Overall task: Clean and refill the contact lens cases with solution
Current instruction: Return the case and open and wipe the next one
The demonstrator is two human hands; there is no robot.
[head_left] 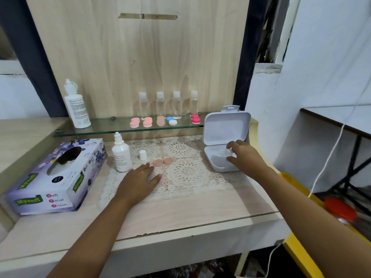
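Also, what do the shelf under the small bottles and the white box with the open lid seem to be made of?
The shelf looks like clear, glossy glass: its edge is greenish and one sees through it. The white box is probably matt plastic: thin moulded walls, rounded corners, a tab on the lid.

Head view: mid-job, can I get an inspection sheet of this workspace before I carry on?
Surface: wooden table with a lace mat on it.
Job's things: small solution bottle uncapped, its cap standing beside it; peach lens case on the mat; white box open; coloured lens cases, a large bottle and four clear bottles on the glass shelf.
Clutter: tissue box at left.
Hands: left hand flat on the mat; right hand inside the white box at a small pale item, grip unclear.
Cables: white cord hanging at right.
Surroundings: wooden back panel, side table, orange-lidded jar below.
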